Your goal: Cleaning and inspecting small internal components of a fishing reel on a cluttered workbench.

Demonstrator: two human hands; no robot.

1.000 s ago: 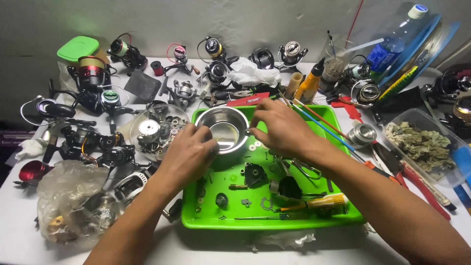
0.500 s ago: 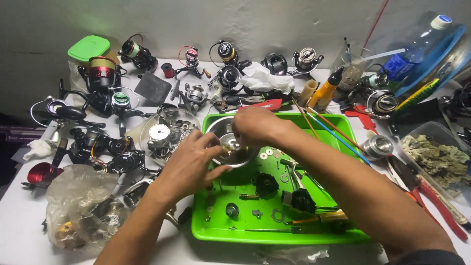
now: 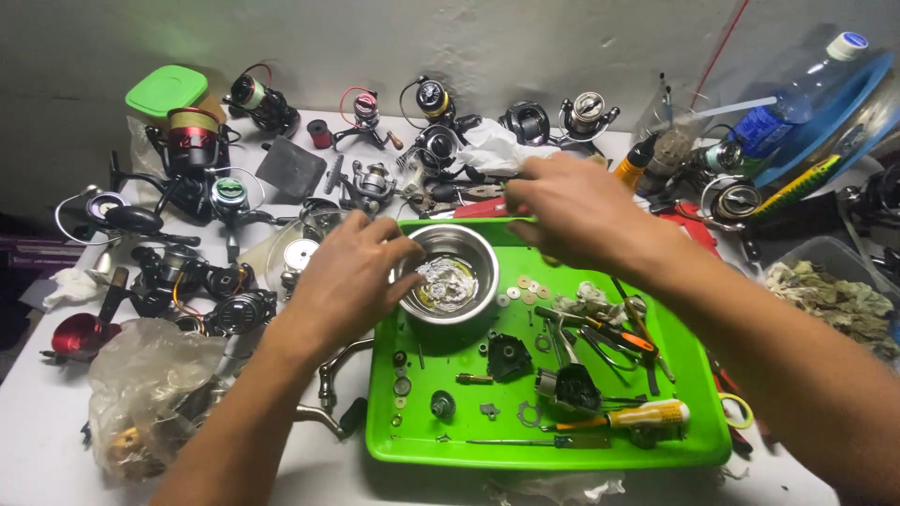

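Green tray crowded; left hand grips bowl rim.

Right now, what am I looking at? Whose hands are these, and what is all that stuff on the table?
This picture comes from a camera worn on a person's head, looking down, so the two bare hands belong to that person. There is no robot. The left hand rests on the rim of a small steel bowl with something shiny and crumpled inside. The right hand hovers open over the far edge of a bright green tray; I cannot see anything held in it. In the tray lie little washers, dark reel parts and a yellow-handled screwdriver. Around the tray, the white table is crowded with fishing reels, a green lid, a clear plastic bag and a plastic bottle.
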